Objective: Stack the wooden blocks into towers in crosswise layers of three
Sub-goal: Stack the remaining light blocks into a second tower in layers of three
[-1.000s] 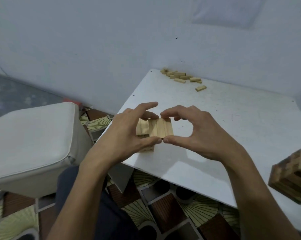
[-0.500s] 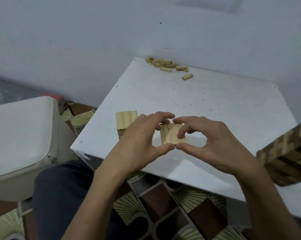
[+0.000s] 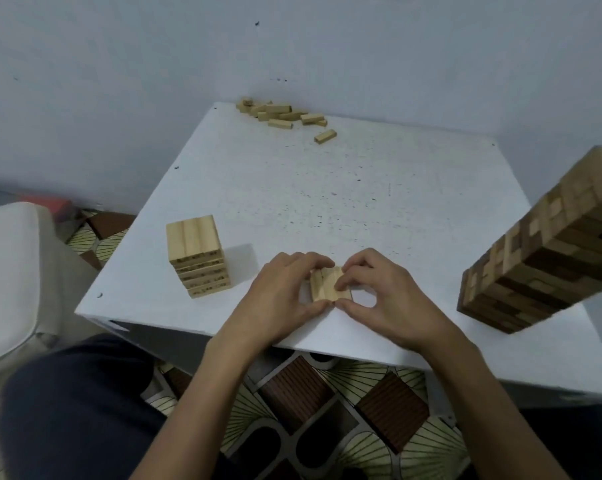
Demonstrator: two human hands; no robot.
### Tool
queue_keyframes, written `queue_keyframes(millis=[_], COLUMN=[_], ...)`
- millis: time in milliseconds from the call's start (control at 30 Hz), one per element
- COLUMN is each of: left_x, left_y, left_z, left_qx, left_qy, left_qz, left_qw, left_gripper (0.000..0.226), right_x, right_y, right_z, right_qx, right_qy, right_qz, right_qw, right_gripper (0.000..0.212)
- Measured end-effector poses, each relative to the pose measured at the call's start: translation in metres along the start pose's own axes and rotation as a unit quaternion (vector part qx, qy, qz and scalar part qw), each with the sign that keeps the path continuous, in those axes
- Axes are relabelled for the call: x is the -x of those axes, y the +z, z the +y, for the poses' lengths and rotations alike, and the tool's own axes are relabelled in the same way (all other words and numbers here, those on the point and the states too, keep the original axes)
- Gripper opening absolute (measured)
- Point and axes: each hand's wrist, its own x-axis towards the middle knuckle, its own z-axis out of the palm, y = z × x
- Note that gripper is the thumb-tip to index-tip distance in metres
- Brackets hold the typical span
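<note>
A flat set of pale wooden blocks (image 3: pixel 327 285) lies side by side on the white table (image 3: pixel 327 188) near its front edge. My left hand (image 3: pixel 278 296) grips the set from the left, and my right hand (image 3: pixel 382 296) grips it from the right, with curled fingers hiding its far edge. A short tower of pale blocks (image 3: pixel 197 256) stands to the left, apart from both hands. A tall tower of mixed dark and pale blocks (image 3: pixel 548 251) stands at the right edge.
Several loose blocks (image 3: pixel 285 114) lie in a heap at the table's far corner against the wall. A white cushioned seat (image 3: pixel 12 271) is at the left. Patterned floor tiles (image 3: pixel 327 410) and my dark-clothed knee (image 3: pixel 74 410) show below the table's front edge.
Both hands carried the set of blocks from above the short tower to the right and down onto the table. The short tower is now uncovered. The camera view shifted right.
</note>
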Motion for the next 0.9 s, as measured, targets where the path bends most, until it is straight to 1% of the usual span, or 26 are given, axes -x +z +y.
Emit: queue_keyframes(millis=[167, 233, 333, 400, 433, 500, 567, 700, 767, 900], left_x=[-0.001, 0.001, 0.003, 0.004, 0.004, 0.004, 0.003, 0.002, 0.002, 0.001], left_y=[-0.004, -0.007, -0.012, -0.013, -0.014, -0.015, -0.015, -0.017, -0.019, -0.022], left_z=[0.000, 0.001, 0.002, 0.004, 0.004, 0.004, 0.002, -0.001, -0.001, 0.000], left_qx=[0.014, 0.034, 0.072, 0.080, 0.079, 0.082, 0.082, 0.046, 0.021, -0.033], left_qy=[-0.001, 0.012, 0.006, -0.009, -0.012, -0.011, -0.011, -0.008, -0.009, -0.010], left_qz=[-0.022, -0.029, -0.012, 0.004, 0.009, 0.016, 0.021, 0.021, -0.002, -0.085], left_qw=[1.000, 0.999, 0.997, 0.997, 0.997, 0.996, 0.996, 0.999, 1.000, 0.996], left_gripper=[0.055, 0.051, 0.043, 0.049, 0.051, 0.050, 0.048, 0.048, 0.054, 0.073], right_x=[0.000, 0.000, 0.000, 0.000, 0.000, 0.000, 0.000, 0.001, 0.001, 0.002], right_y=[0.002, 0.005, 0.012, 0.018, 0.021, 0.025, 0.027, 0.025, 0.021, 0.012], right_z=[-0.001, -0.002, -0.004, -0.008, -0.009, -0.011, -0.010, -0.008, -0.007, -0.002], right_qx=[0.016, 0.023, 0.044, 0.063, 0.072, 0.088, 0.093, 0.071, 0.049, 0.037], right_qy=[-0.009, -0.010, 0.001, 0.003, 0.003, -0.003, -0.010, -0.016, -0.022, -0.032], right_qz=[0.013, 0.026, 0.054, 0.072, 0.082, 0.104, 0.117, 0.100, 0.079, 0.028], right_qw=[1.000, 0.999, 0.998, 0.995, 0.994, 0.991, 0.989, 0.992, 0.995, 0.998], right_gripper=[0.013, 0.016, 0.035, 0.049, 0.052, 0.050, 0.042, 0.031, 0.030, 0.031])
